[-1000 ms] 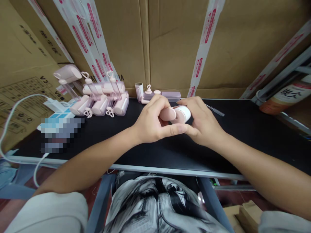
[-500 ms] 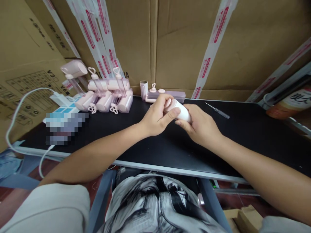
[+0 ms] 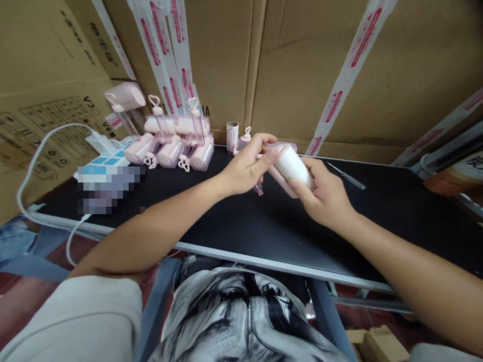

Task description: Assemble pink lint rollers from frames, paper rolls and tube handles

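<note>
My right hand (image 3: 326, 193) is wrapped round the lower right end of a white-and-pink cylinder (image 3: 292, 163), which is tilted above the black table. At its upper left end, my left hand (image 3: 249, 163) is closed, thumb and fingers on the pink part. A small translucent pink piece (image 3: 258, 189) shows just below my left fingers; whether it is held or lies on the table I cannot tell. Behind my hands stand an open-topped white-and-pink tube (image 3: 232, 137) and a pink part with a heart-shaped loop (image 3: 247, 134). My left hand partly hides the pieces there.
Several pink cylinders (image 3: 168, 150) with heart loops are stacked at the back left. Nearby are a blue-and-white box (image 3: 101, 161) and a white cable (image 3: 28, 183). A screwdriver (image 3: 349, 177) lies on the right of the black table (image 3: 234, 223). Cardboard (image 3: 298, 65) walls the back.
The cylinder has turned in my hands, showing more of its white side and a pink strip underneath. A small translucent pink piece now shows below my left hand. The camera view has shifted slightly.
</note>
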### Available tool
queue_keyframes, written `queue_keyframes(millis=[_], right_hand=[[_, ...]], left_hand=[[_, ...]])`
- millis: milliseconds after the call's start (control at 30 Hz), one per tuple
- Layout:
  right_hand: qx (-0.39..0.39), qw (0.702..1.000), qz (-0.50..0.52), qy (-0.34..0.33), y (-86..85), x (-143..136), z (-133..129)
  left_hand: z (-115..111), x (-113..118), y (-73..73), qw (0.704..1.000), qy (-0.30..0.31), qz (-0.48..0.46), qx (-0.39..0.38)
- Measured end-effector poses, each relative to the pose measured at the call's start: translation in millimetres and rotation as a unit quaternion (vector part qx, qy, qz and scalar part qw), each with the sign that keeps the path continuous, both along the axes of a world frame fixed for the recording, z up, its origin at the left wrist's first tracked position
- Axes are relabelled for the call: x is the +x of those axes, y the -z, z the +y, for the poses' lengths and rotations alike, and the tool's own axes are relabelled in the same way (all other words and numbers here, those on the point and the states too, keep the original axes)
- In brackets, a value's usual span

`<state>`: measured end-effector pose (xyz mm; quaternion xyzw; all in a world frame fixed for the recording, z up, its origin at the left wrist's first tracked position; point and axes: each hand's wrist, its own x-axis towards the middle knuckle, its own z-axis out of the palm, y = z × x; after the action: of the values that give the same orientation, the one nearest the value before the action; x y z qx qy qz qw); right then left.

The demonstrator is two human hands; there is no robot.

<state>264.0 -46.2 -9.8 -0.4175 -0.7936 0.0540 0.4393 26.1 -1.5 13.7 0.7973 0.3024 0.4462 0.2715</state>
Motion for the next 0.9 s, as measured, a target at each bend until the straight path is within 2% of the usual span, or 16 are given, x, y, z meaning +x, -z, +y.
queue_keyframes(millis=[67,100,167,233,333,400,433,533,600,733,900], right_hand=[[-0.078,0.992,0.097,-0.004,-1.1,1.1,3.2],[-0.135,0.978,0.158,-0.016,-1.4,1.0,5.1],[-0.253,0.926,0.277,-0.048,-1.7,-0.7,9.4],[-0.344,0.864,0.362,-0.067,-1.7,-3.5,13.6],[-0.420,0.801,0.418,-0.082,-1.4,-7.3,18.5],[-0.447,0.778,0.432,-0.094,-1.2,-8.4,21.0],[-0.455,0.769,0.438,-0.099,-1.2,-8.5,22.0],[-0.457,0.756,0.454,-0.111,-1.9,-7.5,24.1],[-0.447,0.758,0.461,-0.117,-2.7,-6.2,24.9],[-0.422,0.775,0.457,-0.113,-3.4,-4.4,25.6],[-0.411,0.791,0.441,-0.104,-0.3,-3.7,25.7]], left_hand=[[11.9,-10.3,-1.8,0.999,-0.011,0.052,0.007],[16.8,-15.5,-2.1,0.994,-0.016,0.098,0.035],[23.2,-23.8,-1.1,0.969,-0.006,0.226,0.102],[24.6,-27.6,2.2,0.923,0.015,0.362,0.133],[22.7,-26.6,7.9,0.870,0.024,0.479,0.110],[22.5,-24.3,8.8,0.862,0.032,0.495,0.104],[22.8,-23.3,7.7,0.867,0.037,0.486,0.107],[22.2,-21.3,1.1,0.898,0.054,0.420,0.119],[18.9,-19.9,-2.4,0.908,0.071,0.399,0.108],[9.6,-17.2,-0.8,0.870,0.092,0.481,0.061],[7.9,-22.5,-3.8,0.843,0.022,0.537,0.025]])
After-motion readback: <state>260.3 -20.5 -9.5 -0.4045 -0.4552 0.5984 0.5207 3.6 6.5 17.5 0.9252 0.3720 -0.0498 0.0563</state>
